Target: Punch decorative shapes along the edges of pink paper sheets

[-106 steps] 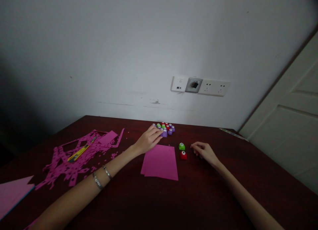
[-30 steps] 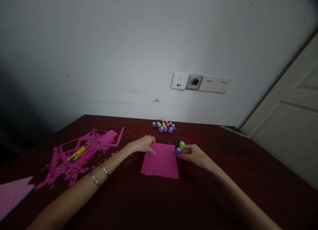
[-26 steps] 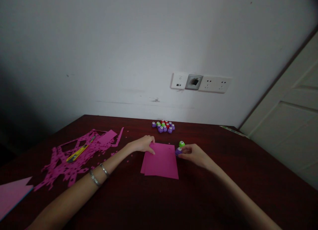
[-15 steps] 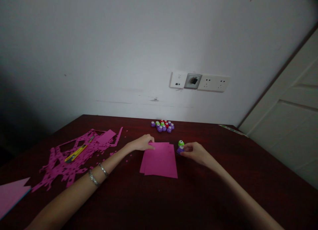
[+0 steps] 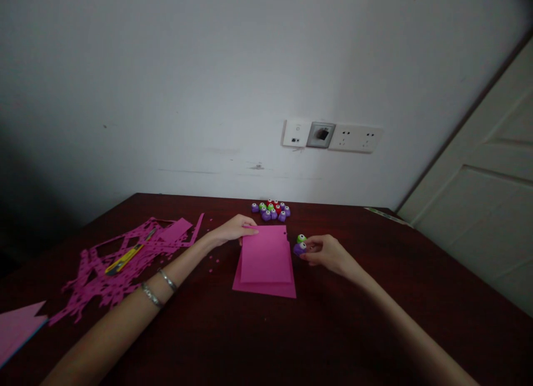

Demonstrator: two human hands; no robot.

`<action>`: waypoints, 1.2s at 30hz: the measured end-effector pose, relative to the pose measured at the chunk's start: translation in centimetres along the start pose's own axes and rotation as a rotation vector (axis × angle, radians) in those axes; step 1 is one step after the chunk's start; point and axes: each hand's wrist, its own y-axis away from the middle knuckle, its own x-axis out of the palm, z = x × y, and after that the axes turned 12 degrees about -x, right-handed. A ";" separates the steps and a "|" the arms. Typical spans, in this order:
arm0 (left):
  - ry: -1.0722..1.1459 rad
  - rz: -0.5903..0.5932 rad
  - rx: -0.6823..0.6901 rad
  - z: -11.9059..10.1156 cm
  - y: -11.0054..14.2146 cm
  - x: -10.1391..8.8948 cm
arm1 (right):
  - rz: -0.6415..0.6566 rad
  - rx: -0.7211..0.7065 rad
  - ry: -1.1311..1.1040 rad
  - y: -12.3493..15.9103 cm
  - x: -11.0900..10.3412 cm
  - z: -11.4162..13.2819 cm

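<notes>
My left hand (image 5: 234, 229) pinches the top left corner of a pink paper sheet (image 5: 266, 255), thumb on top. This sheet is raised a little over another pink sheet (image 5: 262, 291) on the table. A small dark hole shows near its upper right corner. To the right of the paper, my right hand (image 5: 330, 254) has its fingertips closed on a purple paper punch (image 5: 298, 249) with a white round button. Just behind that punch is a green paper punch (image 5: 301, 239), partly hidden; whether the two touch I cannot tell.
Several purple, green and red punches (image 5: 270, 210) cluster at the back. Pink paper scraps (image 5: 95, 283) spread over the left side, a yellow utility knife (image 5: 125, 261) on them. Pink sheets (image 5: 19, 327) lie at the near left edge. A wall (image 5: 200, 97) bounds the table behind.
My left hand has lifted the upper pink sheet and shifted it away from me, uncovering more of the sheet below. My right hand stays on the purple punch.
</notes>
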 end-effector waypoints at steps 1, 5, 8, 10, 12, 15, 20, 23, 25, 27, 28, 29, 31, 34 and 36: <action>0.009 0.005 -0.003 -0.1 0.1 0.0 | -0.025 -0.020 0.032 -0.1 0.2 -0.2; 0.028 0.016 0.004 -0.2 0.2 0.1 | -0.078 -0.101 0.160 -0.3 0.8 -0.6; 0.026 0.014 -0.004 -0.2 0.2 0.2 | -0.107 -0.136 0.239 -0.3 0.9 -0.7; 0.024 0.010 -0.011 -0.2 0.2 0.2 | -0.107 -0.155 0.285 -0.2 1.0 -0.7; 0.026 0.011 -0.016 -0.3 0.2 0.2 | -0.104 -0.165 0.318 -0.2 1.1 -0.7; 0.035 0.023 -0.014 -0.3 0.3 0.2 | -0.097 -0.162 0.339 -0.2 1.3 -0.7; 0.037 0.011 -0.020 0.0 0.0 0.3 | -0.090 -0.151 0.340 -0.3 1.6 -0.8; 0.036 0.003 -0.017 0.3 -0.2 0.3 | -0.088 -0.154 0.327 -0.3 1.7 -0.9; 0.034 0.001 -0.009 0.3 -0.2 0.3 | -0.094 -0.160 0.326 -0.3 1.7 -1.0; 0.036 0.007 -0.003 0.2 -0.1 0.3 | -0.095 -0.167 0.325 -0.3 1.8 -1.1; 0.037 0.010 -0.002 0.2 -0.1 0.3 | -0.094 -0.170 0.322 -0.3 1.8 -1.1; 0.038 0.009 -0.002 0.2 -0.1 0.3 | -0.093 -0.170 0.319 -0.3 1.8 -1.1; 0.035 0.000 -0.006 0.1 0.0 0.4 | -0.085 -0.171 0.324 -0.3 1.8 -1.1; 0.033 -0.005 -0.007 0.1 0.0 0.4 | -0.083 -0.181 0.350 -0.2 1.9 -0.9; 0.038 0.003 -0.007 0.2 0.0 0.4 | -0.081 -0.191 0.362 -0.1 2.0 -0.9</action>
